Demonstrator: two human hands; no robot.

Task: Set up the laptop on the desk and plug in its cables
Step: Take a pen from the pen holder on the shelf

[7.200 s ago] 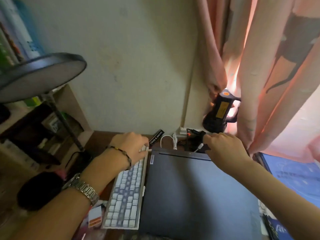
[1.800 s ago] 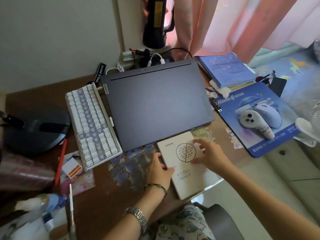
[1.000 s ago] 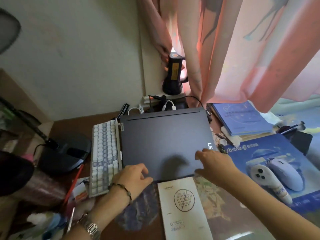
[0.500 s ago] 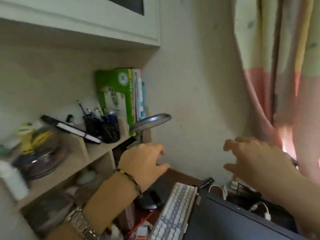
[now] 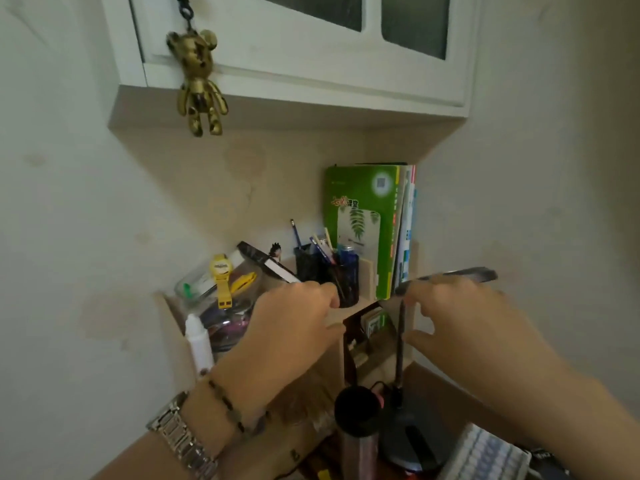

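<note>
Left hand [image 5: 294, 327]: raised in front of the shelf unit, fingers loosely curled, nothing gripped; a metal watch [image 5: 183, 436] and a beaded bracelet [image 5: 228, 408] are worn at the wrist.
Right hand [image 5: 464, 323]: held up beside the left, at the near edge of the lamp head [image 5: 450, 277]; fingertips are seen at the rim, but whether the rim is actually pinched cannot be told from this angle.
Desk lamp: the dark flat head is seen edge-on just behind the right hand; the thin stem [image 5: 400, 344] drops to the round base [image 5: 412, 441] on the desk.
Laptop: barely caught, if at all; only a dark sliver at the bottom right corner [image 5: 550, 465] may be part of it.
Keyboard [image 5: 485, 457]: a pale corner is glimpsed at the bottom edge, just right of the lamp base.
Shelf [image 5: 349, 308]: loaded with a green book [image 5: 363, 223] standing upright, a dark pen cup [image 5: 343, 275] beside it, and a yellow watch [image 5: 221, 275] over a clear container.
White bottle [image 5: 199, 341]: stood at the left edge of the shelf unit, near the left forearm.
Dark tumbler [image 5: 356, 424]: placed upright on the desk, just left of the lamp base.
Cabinet [image 5: 298, 57]: mounted overhead, with a gold bear charm [image 5: 199, 81] hung from its door.
</note>
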